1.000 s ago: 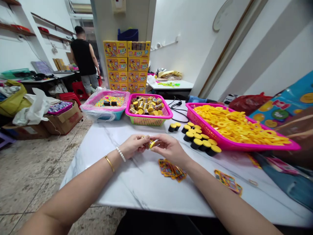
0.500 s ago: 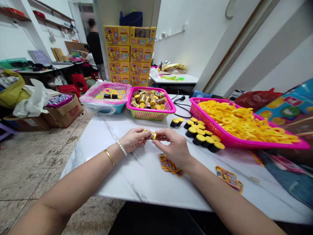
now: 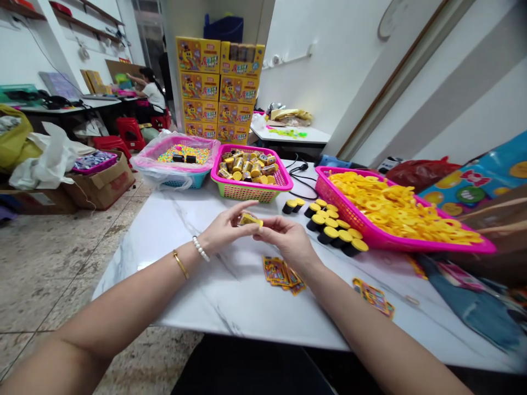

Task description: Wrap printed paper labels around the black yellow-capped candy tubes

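Note:
Between my hands, above the white marbled table (image 3: pixel 197 296), is a small clear container with a yellow printed label (image 3: pixel 248 219). My left hand (image 3: pixel 226 229) cradles it, thumb underneath and index finger stretched above it. The fingertips of my right hand (image 3: pixel 288 238) are pinched at the container's right end. Just below my right hand lies a loose pile of orange printed cards or labels (image 3: pixel 280 272). A second such pile (image 3: pixel 373 296) sits to the right, beyond my right forearm. Several black cups with yellow lids (image 3: pixel 329 233) stand grouped to the right of my hands.
Behind my hands stands a pink-and-green basket (image 3: pixel 255 192) of small yellow-capped containers. Left of it is a plastic-lined basket (image 3: pixel 177 175) of coloured beads. A large pink basket (image 3: pixel 346 211) of yellow ring-shaped pieces fills the right. Yellow cartons (image 3: pixel 200 86) are stacked behind; a person (image 3: pixel 154 96) sits farther back.
My left index finger has lifted away from the container and straightened. The container has turned in my fingers. The whole view has shifted slightly.

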The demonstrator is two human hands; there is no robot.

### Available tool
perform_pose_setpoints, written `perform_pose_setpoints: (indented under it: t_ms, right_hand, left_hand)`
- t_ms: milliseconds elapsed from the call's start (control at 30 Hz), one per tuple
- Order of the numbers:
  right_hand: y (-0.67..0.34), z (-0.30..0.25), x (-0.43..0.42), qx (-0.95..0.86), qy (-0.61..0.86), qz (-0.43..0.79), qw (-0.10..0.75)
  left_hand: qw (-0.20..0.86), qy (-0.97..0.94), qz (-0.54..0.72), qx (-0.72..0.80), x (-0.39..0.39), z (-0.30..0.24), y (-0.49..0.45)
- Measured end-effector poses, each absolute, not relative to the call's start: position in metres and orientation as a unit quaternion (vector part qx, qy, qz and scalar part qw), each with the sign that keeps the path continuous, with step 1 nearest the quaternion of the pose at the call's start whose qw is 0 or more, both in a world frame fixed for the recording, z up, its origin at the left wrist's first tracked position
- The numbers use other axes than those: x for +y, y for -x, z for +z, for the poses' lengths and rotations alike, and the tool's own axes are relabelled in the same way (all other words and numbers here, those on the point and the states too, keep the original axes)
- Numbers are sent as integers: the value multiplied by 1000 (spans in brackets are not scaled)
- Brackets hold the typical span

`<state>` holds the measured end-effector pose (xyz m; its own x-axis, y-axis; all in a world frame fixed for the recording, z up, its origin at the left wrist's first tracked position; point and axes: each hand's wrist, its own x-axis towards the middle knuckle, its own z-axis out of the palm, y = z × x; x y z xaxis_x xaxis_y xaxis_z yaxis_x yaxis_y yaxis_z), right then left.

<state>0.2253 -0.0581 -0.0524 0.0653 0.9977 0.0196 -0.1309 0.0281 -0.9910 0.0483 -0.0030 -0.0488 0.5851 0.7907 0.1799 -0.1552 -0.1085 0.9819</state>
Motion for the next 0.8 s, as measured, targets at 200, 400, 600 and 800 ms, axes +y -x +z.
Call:
perform_pose_setpoints:
  t_ms: [200,400,600,800]
  right_hand:
    - [-225,-61,-54,-488,492,446,567]
    - [-227,-63,-48,-362,511,606,490]
    - [-230,-57,-53,-546,487,486,478]
    - [-217,-57,-60,-546,524,455,469]
  left_hand:
    - [628,-603,355,342,5,-52,-47]
    - [605,-639,338,333,5,-48,-48]
    - [650,-568,316,395,1,-55,-52]
    - [686,-567,327,318,1,-52,-48]
